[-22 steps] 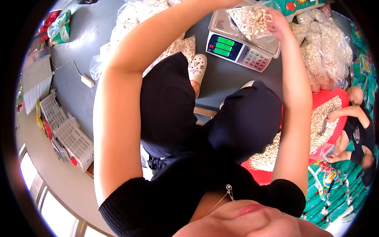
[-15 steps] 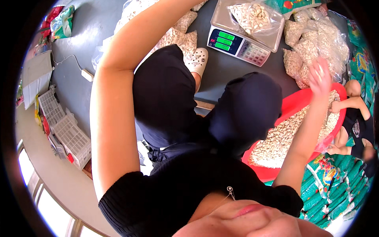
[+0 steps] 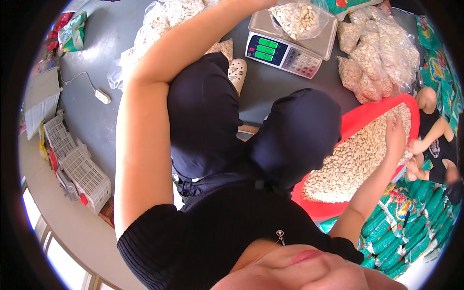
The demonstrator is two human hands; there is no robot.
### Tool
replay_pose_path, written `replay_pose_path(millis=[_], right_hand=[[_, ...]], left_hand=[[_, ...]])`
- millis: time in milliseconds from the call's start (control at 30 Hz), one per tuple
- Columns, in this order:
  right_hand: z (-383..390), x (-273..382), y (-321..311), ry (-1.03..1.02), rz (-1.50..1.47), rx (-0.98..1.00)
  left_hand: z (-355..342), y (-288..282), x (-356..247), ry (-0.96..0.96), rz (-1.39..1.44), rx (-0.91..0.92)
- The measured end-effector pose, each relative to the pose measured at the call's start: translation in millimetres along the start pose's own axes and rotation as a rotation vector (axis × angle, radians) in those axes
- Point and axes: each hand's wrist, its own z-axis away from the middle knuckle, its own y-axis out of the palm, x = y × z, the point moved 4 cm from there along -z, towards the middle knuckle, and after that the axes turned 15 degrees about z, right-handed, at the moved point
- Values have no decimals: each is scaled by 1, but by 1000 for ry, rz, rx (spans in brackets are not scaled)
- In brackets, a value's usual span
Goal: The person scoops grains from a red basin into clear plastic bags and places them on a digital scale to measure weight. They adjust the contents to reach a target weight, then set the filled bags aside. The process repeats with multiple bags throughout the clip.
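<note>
My left arm reaches to the top edge, where my left hand is mostly cut off beside the clear bag of pale seeds; its fingers are hidden. That bag rests on the metal pan of a digital scale with lit green displays. At the right, my right hand is over the far part of a red basin. Its fingers are stretched toward the loose pale seeds, which look like pumpkin seeds. I see nothing held in it.
Filled clear bags lie right of the scale, others at the upper left. A co-worker's hand is at the basin's right rim. Green packages are stacked below. White crates and a power strip lie left.
My right hand has come down from above the basin's far rim to over the seeds. The co-worker's hand has drawn back from the seeds to the rim. The view has shifted slightly.
</note>
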Motion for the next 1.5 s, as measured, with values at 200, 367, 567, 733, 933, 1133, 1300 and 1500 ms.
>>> replay_pose_path(millis=[200, 367, 567, 733, 933, 1133, 1300, 1500], right_hand=[[-82, 245, -23, -687, -400, -498], [-182, 383, 59, -456, -159, 81], [-211, 415, 108, -435, -219, 50], [-235, 374, 109, -236, -1133, 314], [-237, 320, 95, -244, -2414, 1113], [-188, 298, 39, -2, -2746, 984], [-170, 299, 15, -13, -2843, 1019], [-196, 310, 38, -410, -1978, 755]], left_hand=[[0, 2, 17, 22, -129, -118], [10, -5, 47, -151, -1, -88], [31, -16, 77, -248, 86, -96], [25, -16, 88, -239, 172, -42], [33, -1, 52, -295, 145, -28], [33, -6, 67, -288, 174, -20], [35, -8, 58, -294, 208, -42], [35, -3, 62, -348, 193, -45]])
